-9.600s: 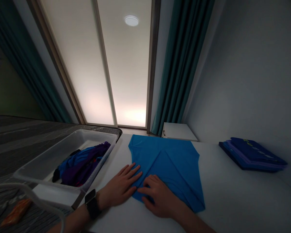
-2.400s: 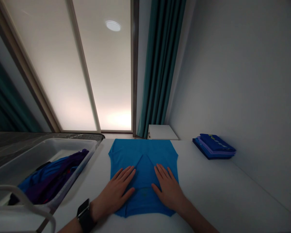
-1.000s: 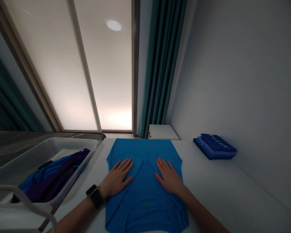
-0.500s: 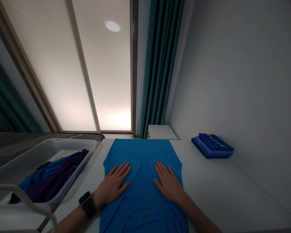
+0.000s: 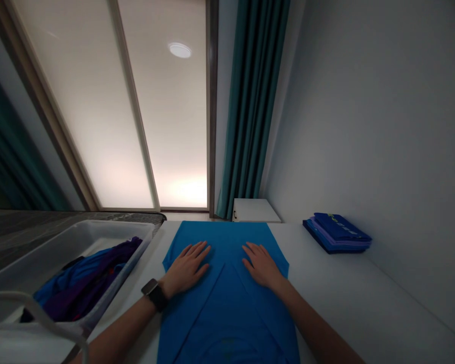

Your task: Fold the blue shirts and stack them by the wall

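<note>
A blue shirt point(image 5: 227, 313) lies spread on the white table, its sleeves folded inward in diagonal flaps and its neckline at the bottom of the view. My left hand point(image 5: 186, 269), with a dark watch on the wrist, rests palm down on the shirt's left part, fingers apart. Palm down on the right part lies my right hand point(image 5: 262, 264), its fingers also spread. Neither hand grips anything.
At the left, a translucent bin point(image 5: 116, 226) holds blue and purple clothes point(image 5: 87, 283), with a pale curved tube point(image 5: 41, 313) in front. A stack of folded clothes point(image 5: 337, 233) sits on the table point(image 5: 337, 298) by the right wall.
Both hands have moved forward over the shirt, toward its far edge. The view has shifted slightly.
</note>
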Demonstrator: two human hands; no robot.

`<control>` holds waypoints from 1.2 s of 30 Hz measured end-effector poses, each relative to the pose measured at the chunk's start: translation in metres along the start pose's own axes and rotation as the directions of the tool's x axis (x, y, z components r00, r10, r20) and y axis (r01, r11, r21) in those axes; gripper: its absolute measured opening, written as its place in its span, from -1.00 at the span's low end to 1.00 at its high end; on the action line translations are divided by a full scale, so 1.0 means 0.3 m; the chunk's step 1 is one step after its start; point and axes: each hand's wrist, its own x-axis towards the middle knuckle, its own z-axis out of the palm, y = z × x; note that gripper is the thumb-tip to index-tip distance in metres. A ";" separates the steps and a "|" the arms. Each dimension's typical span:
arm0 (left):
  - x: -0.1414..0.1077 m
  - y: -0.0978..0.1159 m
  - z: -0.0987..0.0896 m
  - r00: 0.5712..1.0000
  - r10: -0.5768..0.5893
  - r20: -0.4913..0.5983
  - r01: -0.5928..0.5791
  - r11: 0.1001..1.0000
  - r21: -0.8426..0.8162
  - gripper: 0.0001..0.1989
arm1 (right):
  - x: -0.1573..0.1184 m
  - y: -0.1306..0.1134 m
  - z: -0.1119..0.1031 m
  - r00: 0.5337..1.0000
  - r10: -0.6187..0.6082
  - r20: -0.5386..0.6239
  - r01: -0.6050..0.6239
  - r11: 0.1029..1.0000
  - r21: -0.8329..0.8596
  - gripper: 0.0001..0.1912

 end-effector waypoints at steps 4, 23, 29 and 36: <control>0.064 -0.055 0.038 0.999 -0.023 -0.021 0.024 0.999 0.026 -0.48 | 0.080 0.077 0.024 1.000 0.028 -0.008 -0.028 0.999 -0.045 -0.34; 0.035 -0.098 0.094 0.993 -0.106 0.056 0.109 0.993 -0.044 -0.43 | 0.055 0.107 0.048 0.992 0.094 0.087 -0.087 0.993 -0.085 -0.27; 0.011 -0.080 0.087 0.988 -0.119 0.094 0.123 0.992 -0.034 -0.41 | 0.018 0.086 0.033 0.989 0.106 0.103 -0.098 0.992 -0.076 -0.27; 0.011 -0.073 0.082 0.991 -0.120 0.066 0.123 0.992 -0.039 -0.43 | 0.018 0.089 0.038 0.990 0.104 0.094 -0.098 0.993 -0.059 -0.26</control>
